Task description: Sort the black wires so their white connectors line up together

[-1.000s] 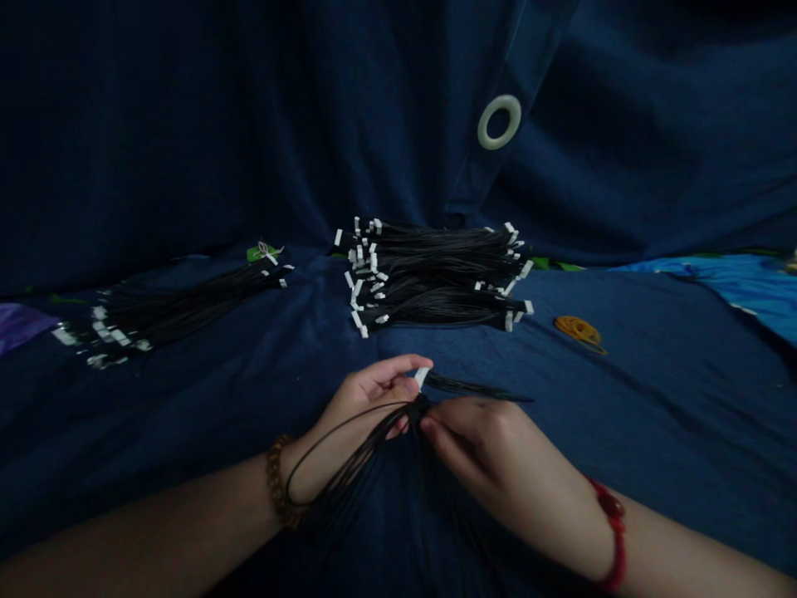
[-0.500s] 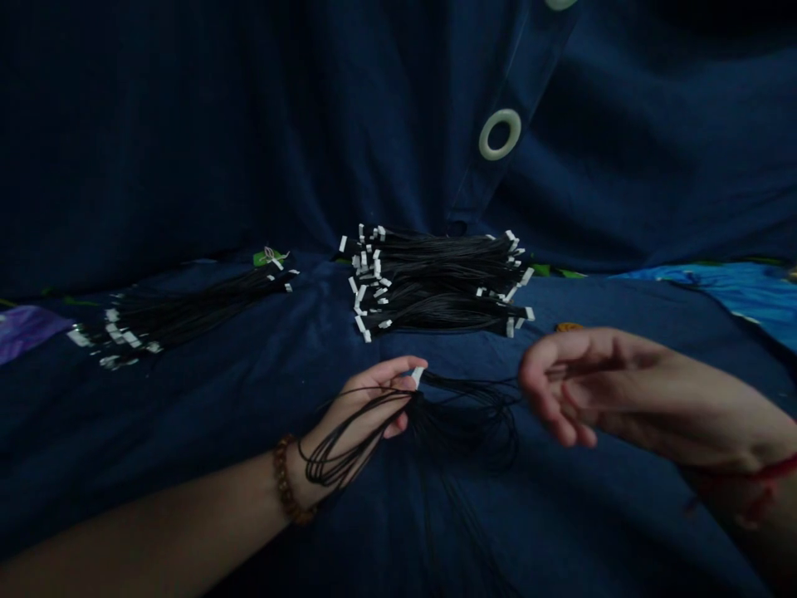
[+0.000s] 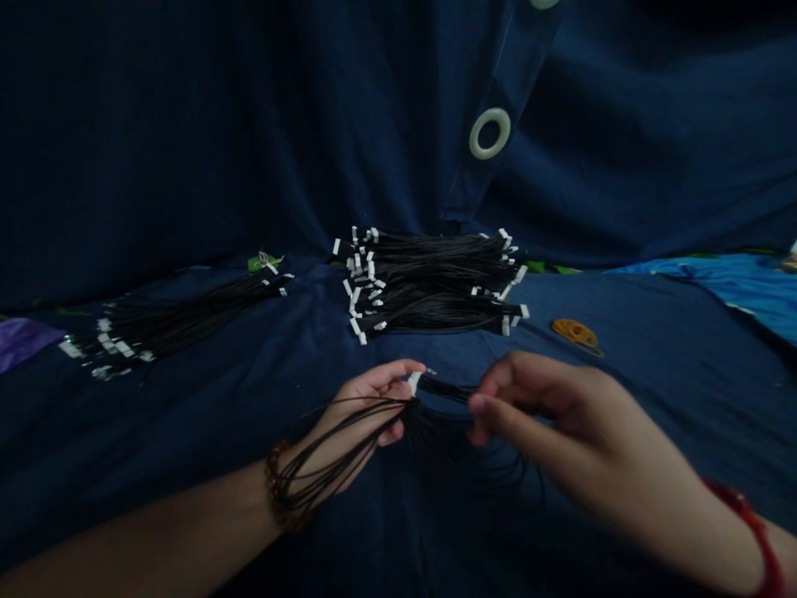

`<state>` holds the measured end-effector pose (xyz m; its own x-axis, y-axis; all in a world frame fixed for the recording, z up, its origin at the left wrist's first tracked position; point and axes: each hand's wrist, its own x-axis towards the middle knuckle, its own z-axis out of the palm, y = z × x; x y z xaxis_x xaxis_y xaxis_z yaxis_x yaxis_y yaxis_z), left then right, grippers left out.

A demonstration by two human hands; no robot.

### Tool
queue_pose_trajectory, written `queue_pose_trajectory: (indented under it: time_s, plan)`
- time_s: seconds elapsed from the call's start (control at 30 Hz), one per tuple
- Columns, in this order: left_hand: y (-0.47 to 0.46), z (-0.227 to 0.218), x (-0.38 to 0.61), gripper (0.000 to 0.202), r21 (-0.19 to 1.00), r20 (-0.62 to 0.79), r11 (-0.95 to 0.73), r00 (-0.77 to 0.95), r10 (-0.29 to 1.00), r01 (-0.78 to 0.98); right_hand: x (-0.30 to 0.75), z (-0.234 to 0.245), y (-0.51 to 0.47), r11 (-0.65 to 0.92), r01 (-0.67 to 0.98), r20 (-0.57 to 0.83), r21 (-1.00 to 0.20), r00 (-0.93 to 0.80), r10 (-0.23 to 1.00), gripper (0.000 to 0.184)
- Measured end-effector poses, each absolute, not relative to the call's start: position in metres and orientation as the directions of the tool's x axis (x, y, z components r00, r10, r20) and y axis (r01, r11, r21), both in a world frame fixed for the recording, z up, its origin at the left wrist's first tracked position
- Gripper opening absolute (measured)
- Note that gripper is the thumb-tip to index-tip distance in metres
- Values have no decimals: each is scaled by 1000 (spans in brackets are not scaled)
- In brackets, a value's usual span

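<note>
My left hand (image 3: pixel 367 407) is closed around a loose bunch of thin black wires (image 3: pixel 349 444) with a white connector at the fingertips; the wires loop back over my wrist and beaded bracelet. My right hand (image 3: pixel 548 423), with a red cord at the wrist, sits just right of it, fingers curled and pinched near the wire ends that stick out of the left hand. Whether it grips any strand is hard to make out. Both hands hover low over the dark blue cloth (image 3: pixel 653 415).
A big stack of black wire bundles with white connectors (image 3: pixel 432 282) lies behind the hands. A smaller spread of the same wires (image 3: pixel 168 320) lies at the left. Orange rubber bands (image 3: pixel 576 332) rest at the right. A blue curtain with a white eyelet (image 3: pixel 490 133) hangs behind.
My right hand left the bunch, swung out to the right, and has now come back close to the wire ends. The left hand kept its hold and stayed in place.
</note>
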<state>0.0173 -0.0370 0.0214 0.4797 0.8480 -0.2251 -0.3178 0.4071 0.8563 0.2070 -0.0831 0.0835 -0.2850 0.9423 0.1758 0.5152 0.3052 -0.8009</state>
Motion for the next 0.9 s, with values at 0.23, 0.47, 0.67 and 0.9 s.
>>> queue_pose_trajectory:
  time_s: [0.23,0.47,0.67,0.9]
  plan:
    - [-41,24,19,36,861,-253,418,470,845,-288,197,69,-94,434,789,259,-435,-352,900,12]
    - [-46,26,23,33,883,-242,373,402,883,-287,196,67,-92,438,795,268,-420,-353,897,14]
    - [-44,22,24,31,905,-231,339,373,899,-258,196,65,-93,410,816,243,-407,-336,910,13]
    - [-45,24,23,30,926,-200,299,370,907,-232,195,70,-94,415,816,247,-402,-340,907,15]
